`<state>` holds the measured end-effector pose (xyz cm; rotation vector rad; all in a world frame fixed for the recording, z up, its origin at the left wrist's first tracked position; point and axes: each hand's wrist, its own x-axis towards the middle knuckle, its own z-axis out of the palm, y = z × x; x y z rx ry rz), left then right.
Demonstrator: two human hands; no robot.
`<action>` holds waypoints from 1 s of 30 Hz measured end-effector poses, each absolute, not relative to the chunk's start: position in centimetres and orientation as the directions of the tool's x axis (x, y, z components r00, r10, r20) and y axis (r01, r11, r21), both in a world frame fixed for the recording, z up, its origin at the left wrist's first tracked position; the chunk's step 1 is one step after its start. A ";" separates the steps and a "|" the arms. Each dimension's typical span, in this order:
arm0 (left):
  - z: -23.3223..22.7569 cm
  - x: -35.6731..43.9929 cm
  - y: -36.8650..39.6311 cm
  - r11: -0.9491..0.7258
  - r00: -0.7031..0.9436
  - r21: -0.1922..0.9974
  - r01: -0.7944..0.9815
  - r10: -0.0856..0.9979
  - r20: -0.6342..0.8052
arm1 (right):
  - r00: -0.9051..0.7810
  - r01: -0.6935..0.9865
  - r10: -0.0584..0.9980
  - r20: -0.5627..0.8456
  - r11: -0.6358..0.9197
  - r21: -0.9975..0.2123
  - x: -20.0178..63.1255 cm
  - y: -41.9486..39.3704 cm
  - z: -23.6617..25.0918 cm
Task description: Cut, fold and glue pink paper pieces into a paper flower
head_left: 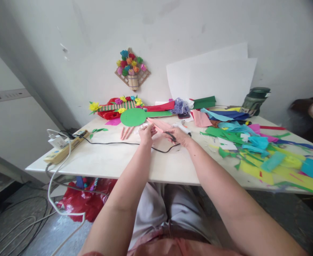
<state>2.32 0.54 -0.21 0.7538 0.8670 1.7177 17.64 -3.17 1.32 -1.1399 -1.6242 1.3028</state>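
Near the desk's [113, 167] middle, our left hand [146, 134] pinches one end of the pink paper strip [160, 125] while our right hand [180, 136] grips a dark tool [170, 135], perhaps scissors. The strip looks light, limp and tearable, best held near its edge. Beyond lies a green paper disc [133, 117].

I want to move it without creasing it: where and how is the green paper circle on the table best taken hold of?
Probably at the near rim of the green paper circle, coming from the front. It lies flat, with crafts close behind it and bare table before it, so a light pinch at that edge seems easiest.
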 end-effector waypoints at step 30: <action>-0.1 2.7 0.2 -0.211 -0.260 0.864 -0.457 0.961 0.098 | -0.338 0.187 0.940 0.048 0.116 -0.976 17.8 -3.6 1.8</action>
